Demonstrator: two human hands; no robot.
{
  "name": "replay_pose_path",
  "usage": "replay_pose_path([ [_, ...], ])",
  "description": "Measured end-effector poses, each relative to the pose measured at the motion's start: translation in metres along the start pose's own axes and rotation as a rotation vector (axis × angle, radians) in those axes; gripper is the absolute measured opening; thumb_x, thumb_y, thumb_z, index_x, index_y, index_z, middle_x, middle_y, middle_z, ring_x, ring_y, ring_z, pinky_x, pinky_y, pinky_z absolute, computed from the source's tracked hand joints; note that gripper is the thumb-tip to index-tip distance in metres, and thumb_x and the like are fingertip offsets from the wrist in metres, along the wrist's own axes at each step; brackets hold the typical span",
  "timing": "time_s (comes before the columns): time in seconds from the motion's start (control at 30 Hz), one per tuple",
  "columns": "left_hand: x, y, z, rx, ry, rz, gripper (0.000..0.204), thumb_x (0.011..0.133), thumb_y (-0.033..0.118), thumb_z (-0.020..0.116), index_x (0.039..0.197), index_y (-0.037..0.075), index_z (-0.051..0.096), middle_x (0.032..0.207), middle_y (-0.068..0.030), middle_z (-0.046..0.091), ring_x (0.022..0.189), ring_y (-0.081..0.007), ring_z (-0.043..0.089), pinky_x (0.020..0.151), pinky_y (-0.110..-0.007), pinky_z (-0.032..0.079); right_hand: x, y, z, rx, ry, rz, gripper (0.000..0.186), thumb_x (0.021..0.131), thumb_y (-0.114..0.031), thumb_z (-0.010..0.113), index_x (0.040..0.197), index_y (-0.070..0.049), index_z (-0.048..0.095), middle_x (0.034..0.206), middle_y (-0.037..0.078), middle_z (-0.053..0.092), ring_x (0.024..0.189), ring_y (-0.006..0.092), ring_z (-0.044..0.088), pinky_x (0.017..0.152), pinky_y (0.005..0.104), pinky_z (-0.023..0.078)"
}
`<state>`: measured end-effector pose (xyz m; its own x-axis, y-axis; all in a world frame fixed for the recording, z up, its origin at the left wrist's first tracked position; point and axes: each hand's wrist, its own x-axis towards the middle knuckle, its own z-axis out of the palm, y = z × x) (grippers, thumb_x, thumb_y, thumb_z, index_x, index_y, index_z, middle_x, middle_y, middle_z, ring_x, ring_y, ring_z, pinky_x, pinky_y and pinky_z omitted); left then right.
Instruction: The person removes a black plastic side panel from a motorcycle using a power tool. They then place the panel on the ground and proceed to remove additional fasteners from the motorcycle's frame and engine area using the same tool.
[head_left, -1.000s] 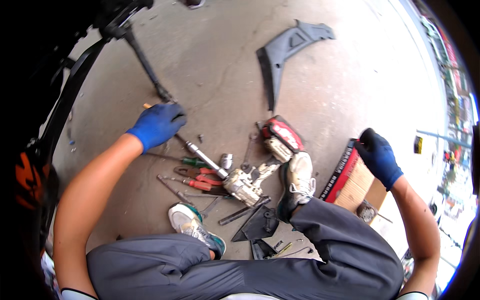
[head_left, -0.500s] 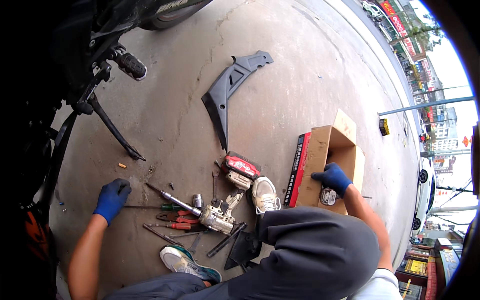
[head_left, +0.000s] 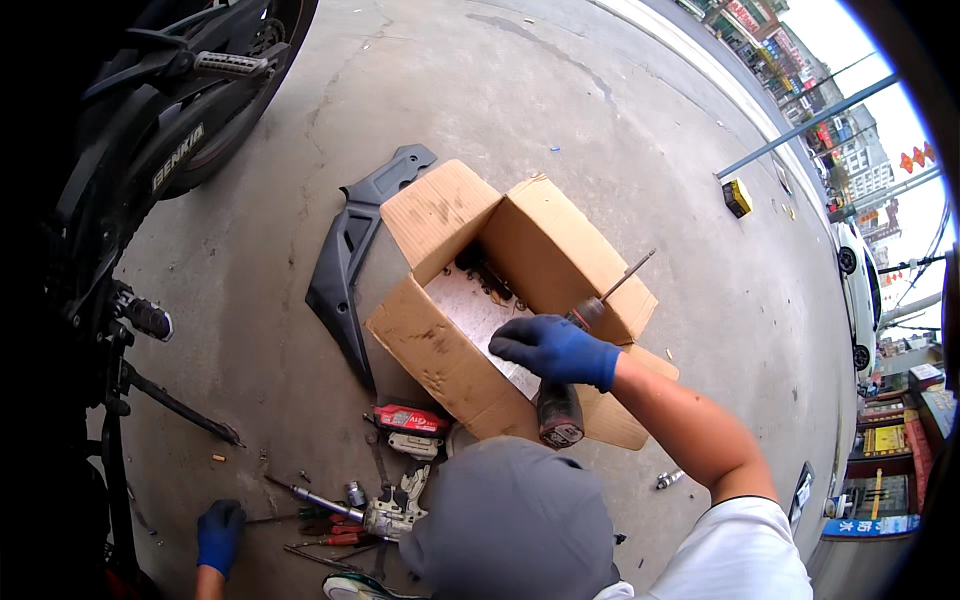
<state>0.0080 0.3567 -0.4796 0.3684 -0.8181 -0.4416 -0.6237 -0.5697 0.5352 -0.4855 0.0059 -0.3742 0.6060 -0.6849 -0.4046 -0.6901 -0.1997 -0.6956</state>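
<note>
My right hand (head_left: 550, 350), in a blue glove, reaches over an open cardboard box (head_left: 425, 355) with fingers curled together; it partly hides a power drill (head_left: 560, 424) carrying a long bit. Whether it grips the drill is unclear. At lower left, my left hand (head_left: 220, 534), also gloved, is low by a thin rod among the tools, fingers curled, their contents hidden. Nearby lie an impact wrench (head_left: 395, 517), red-handled tools (head_left: 343, 539), a socket (head_left: 356, 492) and a red battery pack (head_left: 410, 420). Dark small parts (head_left: 475, 262) and a white sheet (head_left: 465, 305) are inside the box.
A black motorcycle (head_left: 170, 150) with its side stand (head_left: 180, 405) fills the left. A grey plastic panel (head_left: 350, 240) lies left of the box on concrete. A yellow-and-black object (head_left: 736, 198) sits by a pole (head_left: 800, 130). A white car (head_left: 855, 300) and shopfronts line the right.
The box has moved from the right to the middle, its inside now facing up and the drill showing. My right hand has moved left with it; my left hand is lower in view.
</note>
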Motion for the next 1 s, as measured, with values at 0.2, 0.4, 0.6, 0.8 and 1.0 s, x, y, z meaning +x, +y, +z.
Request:
replay_pose_path([
  [0.2, 0.023, 0.039, -0.012, 0.046, -0.078, -0.051, 0.021, 0.083, 0.014, 0.065, 0.098, -0.001, 0.067, 0.092, -0.0192, 0.067, 0.082, -0.0293, 0.067, 0.075, -0.036, 0.051, 0.049, 0.042, -0.071, -0.414, 0.191, 0.085, 0.029, 0.09, -0.023, 0.054, 0.107, 0.0, 0.061, 0.093, 0.021, 0.067, 0.087, 0.0363, 0.065, 0.078, 0.0429, 0.051],
  [0.4, 0.101, 0.192, 0.0, 0.217, -0.116, 0.274, 0.024, 0.084, 0.014, 0.065, 0.103, 0.0, 0.065, 0.096, -0.0192, 0.066, 0.086, -0.0307, 0.066, 0.077, -0.036, 0.051, 0.129, 0.094, 0.005, -0.762, 0.003, 0.043, 0.016, 0.08, -0.007, 0.057, 0.09, 0.002, 0.065, 0.088, 0.022, 0.068, 0.086, 0.0362, 0.067, 0.073, 0.0434, 0.054],
  [0.6, 0.111, 0.223, 0.008, 0.141, -0.15, 0.221, 0.027, 0.085, 0.016, 0.065, 0.108, 0.001, 0.064, 0.098, -0.0188, 0.066, 0.087, -0.031, 0.065, 0.079, -0.037, 0.051, 0.147, 0.121, 0.024, -0.557, 0.061, 0.247, 0.023, 0.079, -0.004, 0.055, 0.098, 0.002, 0.066, 0.099, 0.024, 0.067, 0.094, 0.0374, 0.066, 0.079, 0.0427, 0.054],
  [0.8, 0.095, 0.164, 0.025, 0.18, -0.261, 0.164, 0.031, 0.083, 0.021, 0.067, 0.107, 0.003, 0.065, 0.097, -0.0185, 0.066, 0.087, -0.0327, 0.065, 0.077, -0.038, 0.051, 0.131, 0.075, 0.013, -0.635, -0.363, 0.177, 0.025, 0.082, -0.007, 0.049, 0.097, 0.002, 0.066, 0.104, 0.027, 0.064, 0.098, 0.0375, 0.065, 0.084, 0.0438, 0.052],
  [1.0, 0.094, 0.164, 0.029, 0.177, -0.255, 0.266, 0.03, 0.083, 0.022, 0.067, 0.105, 0.003, 0.066, 0.094, -0.0184, 0.066, 0.087, -0.0334, 0.065, 0.076, -0.039, 0.051, 0.17, 0.12, 0.01, -0.512, 0.2, 0.009, 0.018, 0.082, -0.01, 0.056, 0.098, -0.004, 0.062, 0.09, 0.024, 0.065, 0.087, 0.0398, 0.063, 0.076, 0.0472, 0.051],
])
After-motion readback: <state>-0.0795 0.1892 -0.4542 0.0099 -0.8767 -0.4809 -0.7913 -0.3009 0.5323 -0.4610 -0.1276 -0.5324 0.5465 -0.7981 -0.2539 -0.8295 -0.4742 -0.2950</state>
